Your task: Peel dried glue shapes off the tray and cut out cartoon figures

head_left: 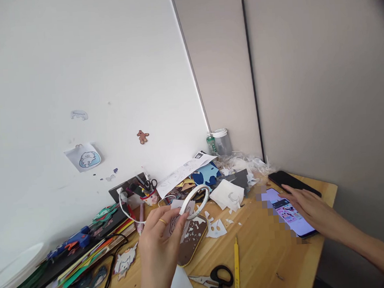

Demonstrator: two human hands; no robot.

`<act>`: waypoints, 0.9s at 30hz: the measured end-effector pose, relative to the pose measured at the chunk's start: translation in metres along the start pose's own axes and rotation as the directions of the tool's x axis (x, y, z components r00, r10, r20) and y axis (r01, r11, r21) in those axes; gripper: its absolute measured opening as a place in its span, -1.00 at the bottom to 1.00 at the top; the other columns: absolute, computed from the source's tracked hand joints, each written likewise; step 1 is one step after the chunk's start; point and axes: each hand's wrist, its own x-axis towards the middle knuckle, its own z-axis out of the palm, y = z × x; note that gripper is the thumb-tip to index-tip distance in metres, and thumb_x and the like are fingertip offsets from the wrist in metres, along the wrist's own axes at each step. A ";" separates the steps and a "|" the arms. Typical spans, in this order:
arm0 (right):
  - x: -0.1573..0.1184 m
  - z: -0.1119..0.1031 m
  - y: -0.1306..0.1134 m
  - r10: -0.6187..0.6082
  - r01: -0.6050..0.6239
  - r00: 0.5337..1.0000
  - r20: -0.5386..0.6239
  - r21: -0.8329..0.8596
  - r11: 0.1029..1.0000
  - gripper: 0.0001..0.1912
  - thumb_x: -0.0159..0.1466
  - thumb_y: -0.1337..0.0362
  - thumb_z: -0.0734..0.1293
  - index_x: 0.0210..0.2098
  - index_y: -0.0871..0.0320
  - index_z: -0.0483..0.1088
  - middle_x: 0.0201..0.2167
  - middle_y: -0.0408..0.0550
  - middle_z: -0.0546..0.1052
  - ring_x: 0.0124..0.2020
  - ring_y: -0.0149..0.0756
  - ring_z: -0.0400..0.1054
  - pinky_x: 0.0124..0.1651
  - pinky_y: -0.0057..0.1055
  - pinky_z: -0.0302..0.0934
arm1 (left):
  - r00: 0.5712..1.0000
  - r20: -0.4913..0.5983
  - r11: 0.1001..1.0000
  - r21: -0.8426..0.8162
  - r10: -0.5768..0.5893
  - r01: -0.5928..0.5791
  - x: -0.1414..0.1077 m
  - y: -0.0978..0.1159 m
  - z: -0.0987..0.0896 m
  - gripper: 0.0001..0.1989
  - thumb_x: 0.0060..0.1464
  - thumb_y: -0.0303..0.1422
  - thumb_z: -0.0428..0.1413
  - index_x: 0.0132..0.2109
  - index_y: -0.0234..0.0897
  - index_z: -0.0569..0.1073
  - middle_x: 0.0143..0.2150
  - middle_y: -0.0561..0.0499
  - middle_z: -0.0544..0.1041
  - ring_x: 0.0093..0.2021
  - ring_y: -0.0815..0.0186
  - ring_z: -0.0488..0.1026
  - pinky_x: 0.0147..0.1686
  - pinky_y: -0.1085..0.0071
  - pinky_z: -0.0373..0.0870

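Observation:
My left hand (160, 242) pinches a roll of white tape (187, 201) between thumb and fingers, held up above the table. Behind it lies a brown board (193, 244) with white flecks, partly covered by a drawing on paper. On the right, my right hand (304, 207) is stretched over a lit phone (291, 218), its fingertips at the screen's upper edge. Whether they press the glass I cannot tell. Black-handled scissors (221, 279) and a yellow craft knife (236, 266) lie between the two hands, near the front.
Paper scraps (226, 194) and clear plastic (249, 163) pile up at the back. A dark phone (293, 183) lies beyond the lit one. A pen cup (149, 198), folders (97, 253) and a white-lidded bucket (18, 266) line the wall side. The table's edge (323, 240) is at right.

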 end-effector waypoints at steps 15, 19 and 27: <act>0.033 0.015 0.008 -0.022 0.022 1.000 0.012 -0.003 1.000 -0.49 0.29 0.21 -0.03 0.19 0.27 0.04 0.04 0.08 0.40 0.08 -0.09 0.22 0.12 -0.09 0.03 | 0.999 0.019 0.999 0.020 0.030 -0.030 0.000 0.001 0.001 -0.89 0.02 -0.29 0.13 -0.30 -0.20 0.47 -0.29 0.02 0.47 -0.27 0.33 0.41 -0.30 0.41 0.34; 0.032 0.005 0.005 0.009 -0.006 0.999 -0.039 0.067 0.998 -0.47 0.31 0.17 -0.04 0.22 0.25 -0.06 0.00 0.05 0.43 0.05 -0.12 0.25 0.07 -0.12 0.12 | 0.999 0.021 0.999 0.027 0.031 -0.032 0.000 -0.001 0.002 -0.89 0.02 -0.29 0.13 -0.29 -0.20 0.48 -0.28 0.01 0.47 -0.27 0.32 0.41 -0.29 0.41 0.34; -0.001 -0.025 -0.018 0.291 -0.262 0.955 -0.051 0.306 0.915 -0.55 0.30 0.07 -0.03 0.10 0.09 0.13 0.01 -0.01 0.42 0.00 -0.13 0.31 -0.01 -0.21 0.20 | 0.996 0.057 0.998 0.013 0.061 -0.062 -0.002 0.004 0.001 -0.91 0.04 -0.33 0.12 -0.28 -0.23 0.46 -0.27 0.01 0.44 -0.25 0.35 0.39 -0.27 0.43 0.33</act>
